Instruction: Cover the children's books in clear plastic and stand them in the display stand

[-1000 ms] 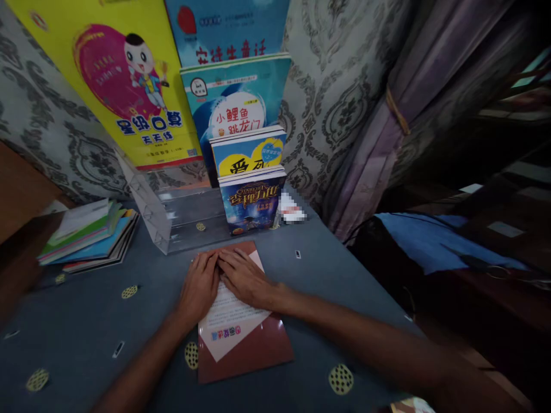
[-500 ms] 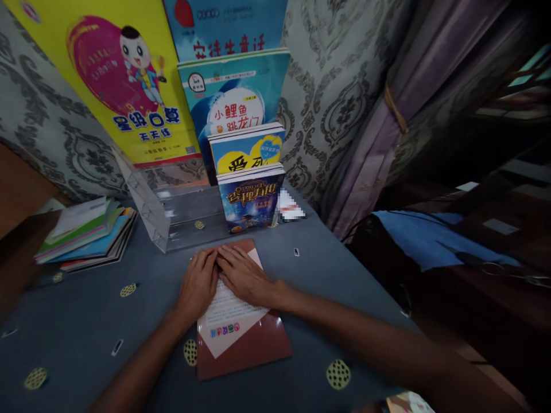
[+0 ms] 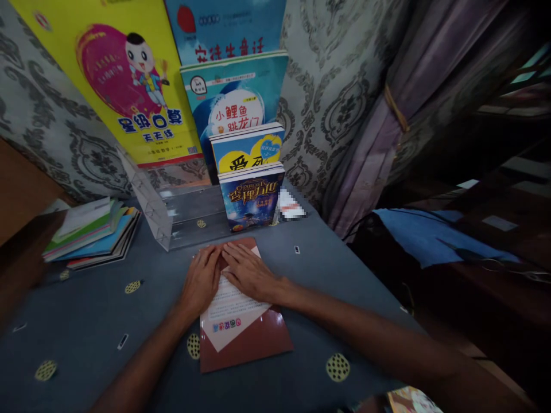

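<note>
A reddish-brown book (image 3: 252,347) with a pale printed panel lies flat on the table, its text upside down to me. My left hand (image 3: 202,278) rests on its upper left part, fingers stretched out. On the upper middle lies my right hand (image 3: 249,275), flat, with its fingertips close to those of the left. Both hands cover part of the panel and hold nothing. Just beyond the book stands a clear acrylic rack (image 3: 157,212). At its right side a dark blue book (image 3: 252,198) stands upright in front of several others.
On the left lies a stack of books (image 3: 92,232). A tall yellow book (image 3: 129,86) and a teal book (image 3: 235,92) stand at the back against patterned wallpaper. A tied purple curtain (image 3: 383,126) hangs right of the grey-blue table (image 3: 327,275). Blue cloth (image 3: 434,238) lies beyond the table's right edge.
The whole view has shifted slightly. Both hands stay flat on the reddish-brown book, which has not visibly moved on the table.
</note>
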Tool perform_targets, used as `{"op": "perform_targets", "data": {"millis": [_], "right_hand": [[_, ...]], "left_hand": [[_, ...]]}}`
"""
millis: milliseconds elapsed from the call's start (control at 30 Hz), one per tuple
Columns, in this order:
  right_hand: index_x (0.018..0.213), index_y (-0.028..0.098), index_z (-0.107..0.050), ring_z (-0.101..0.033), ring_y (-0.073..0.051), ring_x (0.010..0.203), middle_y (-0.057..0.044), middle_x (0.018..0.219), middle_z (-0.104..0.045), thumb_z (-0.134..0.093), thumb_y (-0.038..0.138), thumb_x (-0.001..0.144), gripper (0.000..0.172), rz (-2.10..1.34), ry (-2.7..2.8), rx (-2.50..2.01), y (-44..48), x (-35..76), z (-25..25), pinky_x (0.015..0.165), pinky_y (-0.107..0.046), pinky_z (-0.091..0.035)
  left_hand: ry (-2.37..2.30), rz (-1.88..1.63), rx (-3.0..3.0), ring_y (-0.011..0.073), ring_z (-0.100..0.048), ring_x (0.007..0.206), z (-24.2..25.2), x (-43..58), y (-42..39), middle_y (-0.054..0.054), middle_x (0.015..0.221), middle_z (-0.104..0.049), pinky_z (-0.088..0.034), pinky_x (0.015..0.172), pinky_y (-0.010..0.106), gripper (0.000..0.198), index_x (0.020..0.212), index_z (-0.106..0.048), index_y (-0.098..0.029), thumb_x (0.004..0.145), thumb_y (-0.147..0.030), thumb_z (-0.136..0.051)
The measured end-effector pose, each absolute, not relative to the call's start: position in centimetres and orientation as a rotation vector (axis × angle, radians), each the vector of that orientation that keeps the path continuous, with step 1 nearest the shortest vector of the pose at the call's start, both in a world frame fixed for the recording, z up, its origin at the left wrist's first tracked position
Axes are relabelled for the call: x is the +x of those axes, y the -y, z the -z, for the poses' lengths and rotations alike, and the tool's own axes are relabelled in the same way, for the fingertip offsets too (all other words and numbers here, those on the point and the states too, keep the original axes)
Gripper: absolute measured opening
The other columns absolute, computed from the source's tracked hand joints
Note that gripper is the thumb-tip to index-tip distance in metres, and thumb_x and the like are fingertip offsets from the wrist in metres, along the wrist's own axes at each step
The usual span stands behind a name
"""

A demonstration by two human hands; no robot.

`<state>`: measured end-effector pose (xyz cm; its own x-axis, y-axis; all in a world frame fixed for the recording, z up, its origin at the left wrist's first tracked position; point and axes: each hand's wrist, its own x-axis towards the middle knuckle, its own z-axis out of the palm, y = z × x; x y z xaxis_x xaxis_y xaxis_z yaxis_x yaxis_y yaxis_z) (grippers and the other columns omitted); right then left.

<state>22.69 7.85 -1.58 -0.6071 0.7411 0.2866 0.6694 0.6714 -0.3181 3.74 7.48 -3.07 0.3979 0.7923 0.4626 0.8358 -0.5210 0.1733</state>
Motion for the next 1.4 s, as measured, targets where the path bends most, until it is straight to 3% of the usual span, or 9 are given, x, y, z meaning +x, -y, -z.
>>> {"op": "perform_targets", "data": {"millis": [433,733,933,1100,1267,1400], "right_hand": [[0.147,0.012,-0.049,-0.038,-0.028,0.147,-0.017,0.154,-0.047,-0.044,0.033,0.102,0.050,-0.209,2.469,-1.240,-8.3,26.9,2.1,0.122,-0.050,-0.032],[0.143,0.008,-0.052,-0.042,-0.032,0.143,-0.022,0.150,-0.050,-0.048,0.035,0.100,0.051,-0.289,2.437,-1.188,-8.7,28.8,1.8,0.116,-0.054,-0.038],[0.130,0.010,-0.061,-0.053,-0.032,0.119,-0.020,0.128,-0.061,-0.055,0.032,0.097,0.040,-0.231,2.435,-1.174,-6.7,29.9,0.5,0.101,-0.052,-0.048],[0.118,0.012,-0.067,-0.053,-0.030,0.105,-0.016,0.112,-0.061,-0.058,0.033,0.097,0.031,-0.241,2.410,-1.137,-4.0,31.0,0.1,0.093,-0.049,-0.050],[0.117,0.015,-0.067,-0.057,-0.024,0.098,-0.012,0.104,-0.064,-0.049,0.031,0.102,0.029,-0.386,2.332,-1.061,-3.6,31.7,0.4,0.093,-0.043,-0.049],[0.120,0.016,-0.066,-0.061,-0.023,0.101,-0.011,0.105,-0.069,-0.039,0.026,0.105,0.033,-0.553,2.211,-1.030,-4.8,32.3,1.0,0.095,-0.041,-0.049]], "left_hand": [[1.509,0.745,-2.516,0.0295,-0.058,0.124,3.1,3.9,-7.4,0.015,0.135,-0.062,-0.048,0.106,0.051,0.039,0.132,-0.057,-0.014,0.101,-0.021,-0.036],[1.482,0.644,-2.575,0.0298,-0.058,0.127,2.5,3.7,-7.6,0.016,0.136,-0.062,-0.048,0.108,0.053,0.041,0.135,-0.057,-0.015,0.101,-0.023,-0.035],[1.249,0.574,-2.805,0.0248,-0.056,0.132,1.4,2.4,-9.6,0.012,0.141,-0.061,-0.046,0.113,0.048,0.041,0.136,-0.058,-0.019,0.101,-0.024,-0.038],[1.014,0.498,-2.968,0.0225,-0.051,0.137,0.0,2.4,-11.0,0.010,0.143,-0.059,-0.046,0.113,0.044,0.039,0.133,-0.060,-0.021,0.102,-0.022,-0.036],[1.131,0.335,-2.840,0.0261,-0.061,0.113,-1.5,5.6,-9.0,0.012,0.121,-0.064,-0.052,0.099,0.046,0.033,0.122,-0.064,-0.020,0.099,-0.017,-0.040],[1.243,0.196,-2.763,0.0286,-0.060,0.104,-2.3,9.3,-6.1,0.012,0.107,-0.063,-0.053,0.091,0.045,0.024,0.109,-0.065,-0.018,0.099,-0.031,-0.048]]}}
